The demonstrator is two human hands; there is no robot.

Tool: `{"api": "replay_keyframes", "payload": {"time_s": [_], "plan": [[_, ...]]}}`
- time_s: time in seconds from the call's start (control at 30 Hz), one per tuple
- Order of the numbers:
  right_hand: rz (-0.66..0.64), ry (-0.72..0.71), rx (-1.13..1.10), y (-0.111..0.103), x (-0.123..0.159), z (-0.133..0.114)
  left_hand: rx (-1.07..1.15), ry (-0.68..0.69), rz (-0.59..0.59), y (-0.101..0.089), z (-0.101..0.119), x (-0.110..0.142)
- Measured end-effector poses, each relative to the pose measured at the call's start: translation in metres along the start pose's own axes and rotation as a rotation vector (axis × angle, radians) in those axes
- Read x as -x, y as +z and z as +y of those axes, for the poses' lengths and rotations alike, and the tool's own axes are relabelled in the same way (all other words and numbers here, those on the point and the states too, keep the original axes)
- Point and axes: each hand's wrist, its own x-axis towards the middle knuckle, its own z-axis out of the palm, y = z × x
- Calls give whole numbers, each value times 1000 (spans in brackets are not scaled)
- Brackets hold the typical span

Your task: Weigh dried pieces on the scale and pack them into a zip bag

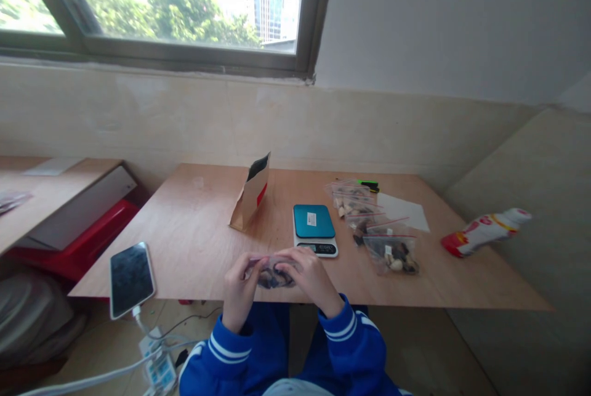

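Between my two hands is a clear zip bag (276, 278) with dark pieces inside, over the table's front edge. My left hand (241, 285) pinches the bag's upper left side, thumb on top. My right hand (311, 276) grips its upper right side, its fingers along the top edge. Just beyond my right hand sits a kitchen scale (314, 230) with a blue-green top and a small dark display. To the right of the scale lies a row of filled zip bags (392, 254), holding pale and dark pieces.
A brown paper bag (250, 199) stands behind, left of the scale. A phone (132, 279) on a cable lies at the table's left corner, above a power strip (157, 362). At right are a white sheet (406, 211), a green-and-black tool (369, 185) and a red-and-white bottle (484, 233).
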Motion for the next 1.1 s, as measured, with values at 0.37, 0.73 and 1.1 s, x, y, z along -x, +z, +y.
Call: {"api": "replay_keyframes", "payload": {"time_s": [0.37, 0.73, 1.1], "plan": [[86, -2, 26, -6, 7, 8, 57, -52, -33, 7, -3, -1], [52, -33, 55, -4, 0, -4, -21, -7, -126, 16, 8, 2], [4, 16, 44, -14, 11, 28, -73, 74, -77, 16, 6, -2]]}}
